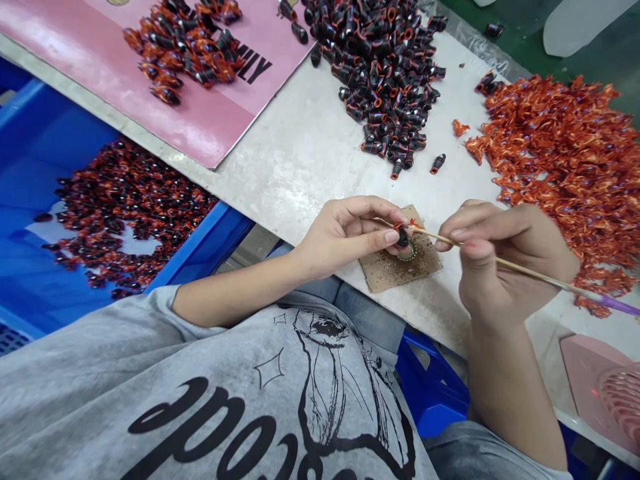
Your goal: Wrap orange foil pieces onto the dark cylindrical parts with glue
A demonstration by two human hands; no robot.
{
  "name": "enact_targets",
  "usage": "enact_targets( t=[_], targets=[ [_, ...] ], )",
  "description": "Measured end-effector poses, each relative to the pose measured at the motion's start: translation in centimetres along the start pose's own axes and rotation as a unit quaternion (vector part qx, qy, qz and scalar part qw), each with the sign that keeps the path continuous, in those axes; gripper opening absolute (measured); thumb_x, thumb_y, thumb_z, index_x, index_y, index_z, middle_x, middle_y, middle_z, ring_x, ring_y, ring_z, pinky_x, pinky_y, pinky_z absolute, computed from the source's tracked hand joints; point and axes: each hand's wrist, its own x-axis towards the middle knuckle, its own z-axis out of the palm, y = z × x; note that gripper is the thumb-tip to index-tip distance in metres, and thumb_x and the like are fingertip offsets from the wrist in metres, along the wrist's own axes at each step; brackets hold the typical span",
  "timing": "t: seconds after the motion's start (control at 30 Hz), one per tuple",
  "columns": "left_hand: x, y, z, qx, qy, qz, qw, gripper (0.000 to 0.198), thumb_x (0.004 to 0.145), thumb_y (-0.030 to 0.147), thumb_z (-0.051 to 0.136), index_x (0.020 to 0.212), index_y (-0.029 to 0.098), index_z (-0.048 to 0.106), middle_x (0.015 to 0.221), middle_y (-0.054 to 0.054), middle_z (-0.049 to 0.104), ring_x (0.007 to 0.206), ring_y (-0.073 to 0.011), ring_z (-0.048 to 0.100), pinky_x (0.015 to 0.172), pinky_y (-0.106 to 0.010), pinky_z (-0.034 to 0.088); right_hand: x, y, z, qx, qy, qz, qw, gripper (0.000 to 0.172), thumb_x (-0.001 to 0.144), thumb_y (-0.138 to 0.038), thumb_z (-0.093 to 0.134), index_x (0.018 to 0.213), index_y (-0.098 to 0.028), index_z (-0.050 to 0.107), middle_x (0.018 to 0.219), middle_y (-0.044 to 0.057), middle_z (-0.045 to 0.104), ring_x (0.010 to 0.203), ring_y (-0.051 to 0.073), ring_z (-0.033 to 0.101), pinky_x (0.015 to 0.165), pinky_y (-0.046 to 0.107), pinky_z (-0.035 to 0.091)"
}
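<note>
Between the thumb and fingers of my left hand (pixel 353 230) is a small black and orange piece (pixel 403 235). My right hand (pixel 510 250) is closed round a thin wooden stick (pixel 530 270) with a purple end. The stick's tip reaches the small piece at my left fingertips; whether it touches or enters it I cannot tell. Under my left fingers lies a brown square board (pixel 377 273) with a round ring of small dots, partly covered by the hand.
Black hollow pieces (pixel 380 73) are heaped at the back centre, orange frilly pieces (pixel 565 140) at the right. Joined pieces (pixel 185 50) lie on a pink sheet (pixel 200 133). A blue bin (pixel 30 147) with many pieces stands left. A pink fan (pixel 590 380) is front right.
</note>
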Motion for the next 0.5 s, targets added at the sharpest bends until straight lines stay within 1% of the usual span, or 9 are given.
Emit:
enact_targets(
  t=[0.1,0.13,0.2,0.27,0.3,0.37,0.4,0.43,0.5],
  targets=[
    [0.0,0.0,0.0,-0.004,-0.001,-0.010,1.000,0.027,0.073,0.032,0.088,0.088,0.015,0.073,0.087,-0.002,0.077,0.071,-0.0131,0.076,0.070,-0.022,0.063,0.8,-0.1,-0.5,-0.008,0.105,-0.023,0.994,0.030,0.087,-0.049,0.068,0.080,-0.020,0.072,0.064,-0.001,0.064,0.057,0.013,0.065,0.049,0.027,0.049],
    [0.0,0.0,0.0,-0.003,0.000,-0.015,1.000,0.027,0.073,0.032,0.088,0.088,0.015,0.073,0.087,-0.003,0.078,0.070,-0.0134,0.076,0.070,-0.022,0.063,1.1,-0.1,-0.9,-0.016,0.144,-0.025,0.989,0.034,0.087,-0.053,0.065,0.084,-0.021,0.075,0.068,0.000,0.066,0.059,0.014,0.068,0.049,0.027,0.051],
    [-0.1,0.0,0.0,0.000,0.005,-0.025,1.000,0.027,0.073,0.033,0.088,0.087,0.015,0.073,0.087,-0.004,0.078,0.071,-0.0142,0.076,0.070,-0.024,0.062,1.9,-0.1,-1.9,-0.026,0.205,-0.032,0.978,0.037,0.086,-0.059,0.059,0.090,-0.027,0.078,0.085,0.000,0.071,0.067,0.013,0.074,0.049,0.025,0.053],
    [-0.1,0.1,0.1,0.001,0.010,-0.031,0.999,0.026,0.073,0.033,0.087,0.086,0.016,0.072,0.087,-0.004,0.078,0.071,-0.0151,0.076,0.071,-0.025,0.062,2.4,0.1,-3.4,-0.034,0.239,-0.050,0.969,0.035,0.086,-0.061,0.058,0.093,-0.033,0.079,0.100,-0.004,0.072,0.071,0.012,0.076,0.048,0.023,0.054],
    [-0.1,0.1,0.1,0.000,0.010,-0.033,0.999,0.026,0.073,0.033,0.087,0.086,0.016,0.073,0.087,-0.004,0.078,0.071,-0.0155,0.076,0.071,-0.026,0.063,2.6,0.4,-4.3,-0.051,0.244,-0.058,0.967,0.034,0.088,-0.060,0.058,0.094,-0.034,0.078,0.100,-0.005,0.073,0.071,0.012,0.076,0.049,0.023,0.054],
    [-0.2,0.1,0.2,-0.001,0.008,-0.035,0.999,0.025,0.074,0.032,0.087,0.086,0.016,0.073,0.087,-0.005,0.078,0.071,-0.0159,0.076,0.072,-0.027,0.063,2.7,1.2,-6.2,-0.141,0.219,-0.058,0.964,0.031,0.094,-0.054,0.057,0.096,-0.032,0.078,0.087,-0.002,0.074,0.071,0.014,0.076,0.054,0.025,0.056],
    [-0.2,0.1,0.2,0.000,0.007,-0.035,0.999,0.024,0.074,0.032,0.087,0.087,0.016,0.073,0.086,-0.005,0.078,0.071,-0.0159,0.076,0.072,-0.027,0.063,2.6,1.8,-7.2,-0.210,0.188,-0.044,0.958,0.028,0.096,-0.047,0.056,0.096,-0.030,0.078,0.082,0.000,0.074,0.075,0.016,0.076,0.061,0.028,0.059],
    [-0.2,0.2,0.2,0.000,0.007,-0.035,0.999,0.024,0.074,0.031,0.087,0.087,0.016,0.073,0.085,-0.004,0.078,0.071,-0.0157,0.076,0.073,-0.027,0.063,2.5,2.5,-8.1,-0.293,0.145,-0.031,0.945,0.023,0.097,-0.040,0.058,0.095,-0.028,0.078,0.083,0.002,0.076,0.078,0.018,0.076,0.068,0.032,0.060],
    [-0.2,0.2,0.3,0.002,0.010,-0.035,0.999,0.024,0.073,0.031,0.088,0.086,0.017,0.073,0.082,-0.004,0.078,0.069,-0.0150,0.075,0.071,-0.026,0.063,2.2,4.1,-9.4,-0.432,0.051,-0.008,0.901,0.015,0.091,-0.031,0.064,0.098,-0.027,0.076,0.097,0.004,0.080,0.094,0.025,0.076,0.085,0.042,0.060]
  ],
)
